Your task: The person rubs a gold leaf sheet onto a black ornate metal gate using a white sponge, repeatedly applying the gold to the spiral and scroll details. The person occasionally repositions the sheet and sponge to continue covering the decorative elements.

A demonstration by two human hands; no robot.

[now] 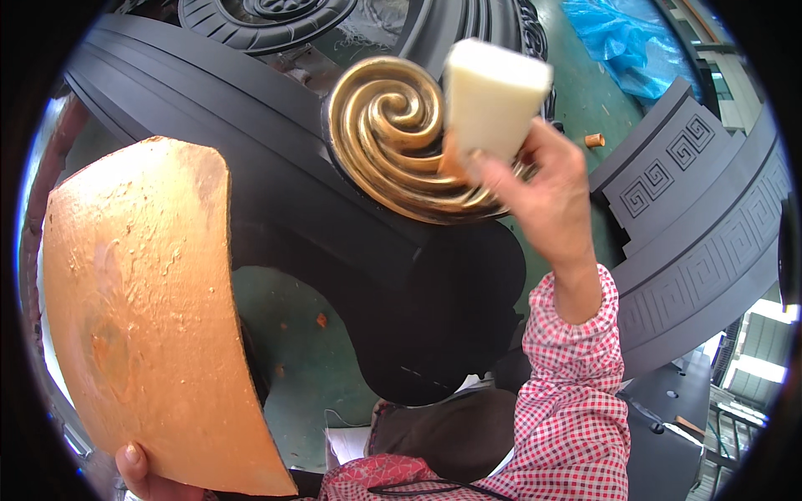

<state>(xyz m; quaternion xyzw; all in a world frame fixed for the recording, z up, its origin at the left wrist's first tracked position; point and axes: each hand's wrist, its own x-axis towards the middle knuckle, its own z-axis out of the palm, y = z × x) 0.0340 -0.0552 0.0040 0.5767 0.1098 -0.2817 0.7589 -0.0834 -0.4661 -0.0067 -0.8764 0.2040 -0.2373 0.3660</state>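
In my right hand (555,196) is a pale cream sponge block (497,96), its lower edge stained orange-gold. It is held over the right side of a gold spiral scroll ornament (384,138); whether it touches cannot be told. The scroll sits on a dark moulded frame piece (276,159) and shows shiny gold ridges with darker grooves. At the lower left, my left hand (142,476) grips the bottom edge of a large curved board (150,309) coated in gold paint, with lumps and a darker patch. Only the thumb and part of that hand show.
Grey curved mouldings with square spiral relief (689,234) stand at the right. A round black ornament (267,21) lies at the far side. Blue plastic sheeting (631,46) is at the far right, and a small orange-brown piece (594,140) lies on the green surface (309,351).
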